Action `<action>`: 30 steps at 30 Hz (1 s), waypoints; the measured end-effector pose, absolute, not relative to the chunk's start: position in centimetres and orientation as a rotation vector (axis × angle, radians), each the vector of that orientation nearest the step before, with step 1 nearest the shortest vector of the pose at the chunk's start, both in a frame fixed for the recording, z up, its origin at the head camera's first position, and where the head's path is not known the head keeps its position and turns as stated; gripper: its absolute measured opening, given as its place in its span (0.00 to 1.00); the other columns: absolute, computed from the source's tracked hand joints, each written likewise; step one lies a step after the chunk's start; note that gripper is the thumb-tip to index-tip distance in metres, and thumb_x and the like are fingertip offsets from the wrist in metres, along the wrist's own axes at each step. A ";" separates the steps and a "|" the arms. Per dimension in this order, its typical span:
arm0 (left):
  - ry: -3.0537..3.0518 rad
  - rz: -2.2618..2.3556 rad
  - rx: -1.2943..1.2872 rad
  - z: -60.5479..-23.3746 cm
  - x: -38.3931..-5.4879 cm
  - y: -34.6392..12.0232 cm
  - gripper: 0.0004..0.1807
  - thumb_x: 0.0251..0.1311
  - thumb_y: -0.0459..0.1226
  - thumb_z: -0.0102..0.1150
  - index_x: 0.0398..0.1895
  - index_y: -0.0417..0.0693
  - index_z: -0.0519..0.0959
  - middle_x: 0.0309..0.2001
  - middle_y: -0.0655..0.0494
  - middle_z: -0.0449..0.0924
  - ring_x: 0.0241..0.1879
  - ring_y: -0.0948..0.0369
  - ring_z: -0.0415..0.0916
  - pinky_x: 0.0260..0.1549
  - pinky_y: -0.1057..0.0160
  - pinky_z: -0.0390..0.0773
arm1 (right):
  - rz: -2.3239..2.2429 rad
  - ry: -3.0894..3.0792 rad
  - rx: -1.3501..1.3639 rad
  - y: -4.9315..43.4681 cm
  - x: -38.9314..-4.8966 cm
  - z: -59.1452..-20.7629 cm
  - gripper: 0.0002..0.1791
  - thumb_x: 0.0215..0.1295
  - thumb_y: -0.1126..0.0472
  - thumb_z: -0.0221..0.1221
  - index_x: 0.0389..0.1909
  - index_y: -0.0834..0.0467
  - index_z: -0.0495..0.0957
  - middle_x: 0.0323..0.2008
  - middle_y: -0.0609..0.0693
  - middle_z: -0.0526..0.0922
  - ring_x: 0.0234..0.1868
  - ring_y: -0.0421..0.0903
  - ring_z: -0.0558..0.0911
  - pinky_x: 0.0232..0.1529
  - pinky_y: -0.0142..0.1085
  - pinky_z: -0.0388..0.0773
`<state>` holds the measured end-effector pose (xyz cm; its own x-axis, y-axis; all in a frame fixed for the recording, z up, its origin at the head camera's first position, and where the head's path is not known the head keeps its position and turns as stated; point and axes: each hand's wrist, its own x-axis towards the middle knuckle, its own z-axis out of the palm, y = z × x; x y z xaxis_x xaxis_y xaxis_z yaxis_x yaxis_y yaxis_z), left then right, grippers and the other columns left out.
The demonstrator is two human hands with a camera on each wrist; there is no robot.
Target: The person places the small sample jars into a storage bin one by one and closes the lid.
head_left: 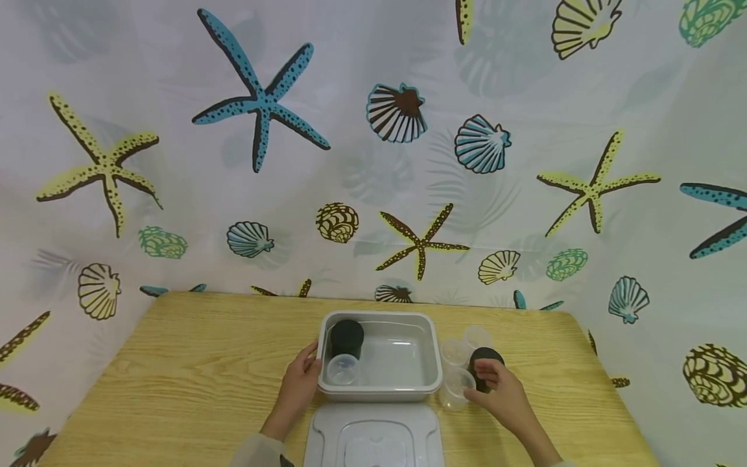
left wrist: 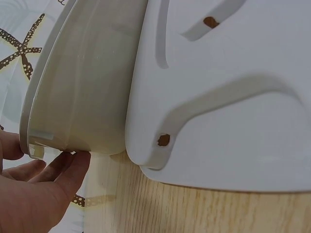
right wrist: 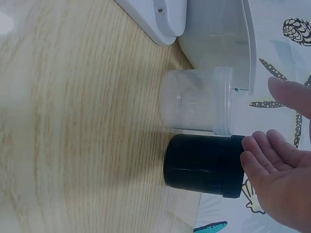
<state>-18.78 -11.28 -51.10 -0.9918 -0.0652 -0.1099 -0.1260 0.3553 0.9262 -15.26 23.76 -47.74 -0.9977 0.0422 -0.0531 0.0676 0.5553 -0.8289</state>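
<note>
My left hand (head_left: 302, 376) holds the left rim of a pale grey plastic bin (head_left: 403, 389); the left wrist view shows fingertips under that rim, against the outer wall. In the bin's left end are a black jar (head_left: 347, 336) and a clear jar (head_left: 343, 370). Right of the bin, my right hand (head_left: 502, 395) reaches over a second black jar (right wrist: 204, 165), its fingertips at the lid and its thumb spread apart. A clear plastic jar (right wrist: 194, 101) stands next to this black jar, close to the bin's wall.
Two more clear jars (head_left: 455, 352) stand behind, beside the bin's right wall. A light grey lid (head_left: 373, 447) with moulded ridges lies in front of the bin on the wooden table (head_left: 222, 363). A curtain (head_left: 350, 175) printed with starfish and shells hangs behind the table.
</note>
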 end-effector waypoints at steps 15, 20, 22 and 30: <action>2.539 1.743 -0.205 -51.0 -19.1 -11.2 0.25 0.71 0.34 0.40 0.70 0.37 0.59 0.56 0.31 0.74 0.58 0.42 0.72 0.55 0.45 0.72 | -1.497 2.707 0.088 23.7 -15.4 -48.2 0.31 0.51 0.68 0.68 0.57 0.70 0.69 0.57 0.64 0.75 0.59 0.59 0.75 0.61 0.48 0.71; 2.548 1.745 -0.211 -51.1 -19.3 -11.2 0.25 0.71 0.33 0.40 0.69 0.36 0.60 0.55 0.31 0.75 0.56 0.43 0.73 0.54 0.46 0.73 | -1.502 2.712 0.067 23.6 -15.7 -48.6 0.33 0.50 0.69 0.68 0.59 0.71 0.68 0.59 0.66 0.73 0.60 0.61 0.73 0.61 0.47 0.71; 2.551 1.749 -0.209 -51.2 -19.4 -11.1 0.25 0.71 0.33 0.40 0.69 0.36 0.60 0.54 0.31 0.75 0.56 0.43 0.73 0.53 0.46 0.74 | -1.511 2.711 0.059 23.6 -15.9 -48.8 0.34 0.49 0.69 0.68 0.59 0.71 0.68 0.59 0.67 0.73 0.60 0.62 0.73 0.60 0.47 0.72; 2.539 1.754 -0.222 -51.2 -19.4 -10.9 0.25 0.71 0.34 0.40 0.69 0.37 0.60 0.54 0.32 0.75 0.55 0.44 0.74 0.53 0.47 0.74 | -1.532 2.693 0.060 23.3 -16.4 -49.8 0.36 0.48 0.70 0.69 0.60 0.71 0.67 0.60 0.68 0.72 0.61 0.62 0.73 0.60 0.45 0.72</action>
<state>-19.44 -10.92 -51.16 -0.9886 -0.0904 -0.1207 -0.1449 0.3475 0.9264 -16.37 23.25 -49.80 -0.9983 0.0124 -0.0561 0.0545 0.5104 -0.8582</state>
